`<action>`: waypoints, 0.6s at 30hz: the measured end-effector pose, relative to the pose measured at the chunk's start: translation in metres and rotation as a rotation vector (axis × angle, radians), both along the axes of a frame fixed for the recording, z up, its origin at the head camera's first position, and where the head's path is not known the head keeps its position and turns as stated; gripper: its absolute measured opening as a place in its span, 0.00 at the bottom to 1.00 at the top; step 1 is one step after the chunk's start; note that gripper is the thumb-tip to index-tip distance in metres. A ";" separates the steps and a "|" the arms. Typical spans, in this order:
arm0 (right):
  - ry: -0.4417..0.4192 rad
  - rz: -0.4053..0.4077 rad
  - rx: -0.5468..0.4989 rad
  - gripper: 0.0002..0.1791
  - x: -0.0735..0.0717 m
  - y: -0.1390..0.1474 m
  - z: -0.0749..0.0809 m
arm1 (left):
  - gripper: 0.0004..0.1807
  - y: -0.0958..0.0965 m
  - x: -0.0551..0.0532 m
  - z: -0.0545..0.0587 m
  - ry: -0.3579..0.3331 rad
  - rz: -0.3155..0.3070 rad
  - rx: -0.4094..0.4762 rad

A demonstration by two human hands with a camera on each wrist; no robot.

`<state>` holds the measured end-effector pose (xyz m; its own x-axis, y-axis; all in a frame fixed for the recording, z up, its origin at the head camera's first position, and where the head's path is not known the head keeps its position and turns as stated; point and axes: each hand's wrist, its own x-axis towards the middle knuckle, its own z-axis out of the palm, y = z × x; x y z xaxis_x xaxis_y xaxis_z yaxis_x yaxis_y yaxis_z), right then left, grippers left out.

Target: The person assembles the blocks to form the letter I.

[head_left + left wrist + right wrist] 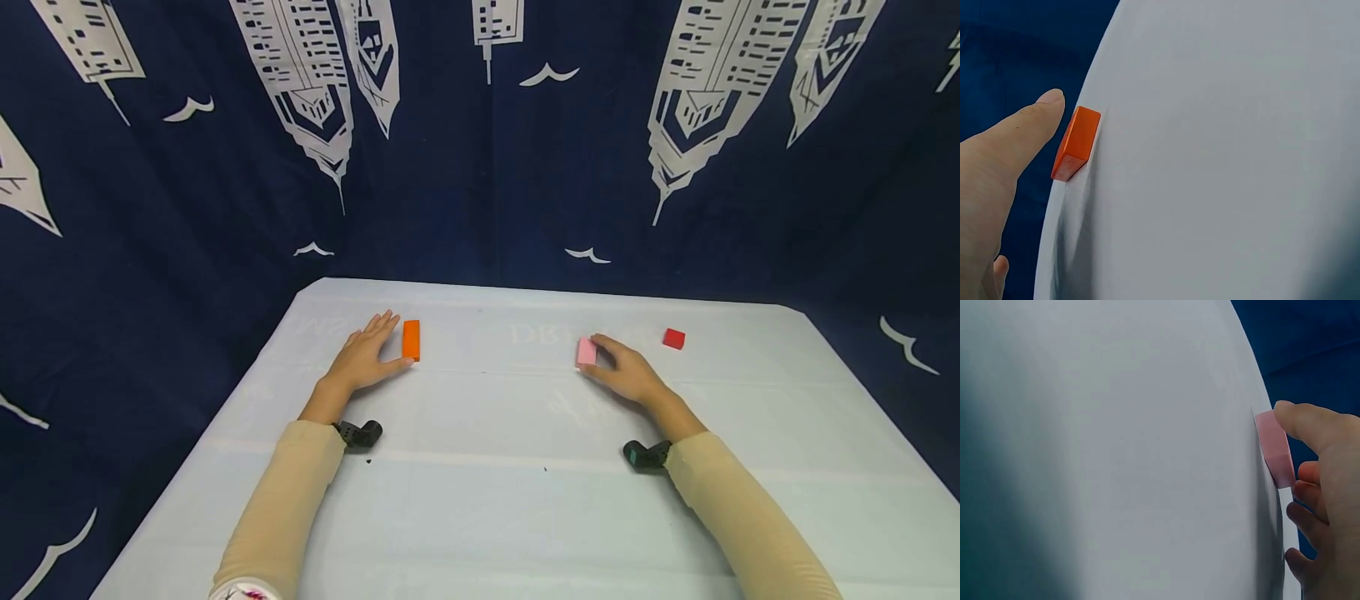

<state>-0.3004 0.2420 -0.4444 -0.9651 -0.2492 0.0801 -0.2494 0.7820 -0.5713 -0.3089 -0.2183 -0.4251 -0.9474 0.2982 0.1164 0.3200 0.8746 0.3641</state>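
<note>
In the head view, an orange block [411, 340] lies on the table's far left part, long side pointing away from me. My left hand [366, 354] is spread beside it, fingers straight and thumb tip right at the block's near end. The left wrist view shows the thumb [1029, 128] close by the orange block [1077, 144]. Over on the right, my right hand [626, 371] holds a pink block [587, 352] between thumb and fingers. In the right wrist view, the thumb lies on one end of the pink block [1275, 449], with curled fingertips by the other.
A small red block [674, 338] lies on the white table [480, 517] to the right of the right hand. Behind the table hangs a dark blue cloth [480, 183] with white building and bird prints. Dark wrist cameras sit at both sleeves.
</note>
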 end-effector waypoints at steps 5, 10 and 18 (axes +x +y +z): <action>-0.002 -0.020 -0.009 0.40 0.000 0.000 -0.002 | 0.49 0.000 -0.005 0.000 -0.017 -0.004 0.014; 0.017 -0.040 -0.027 0.38 0.000 0.002 -0.004 | 0.49 0.003 -0.010 0.000 -0.050 -0.008 0.032; 0.030 -0.061 -0.055 0.35 -0.002 0.000 -0.010 | 0.49 0.007 -0.013 -0.001 -0.079 -0.012 0.055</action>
<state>-0.3019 0.2420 -0.4541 -0.9754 -0.1841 0.1213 -0.2197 0.7639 -0.6068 -0.3217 -0.2115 -0.4260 -0.9508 0.3045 0.0576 0.2983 0.8490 0.4362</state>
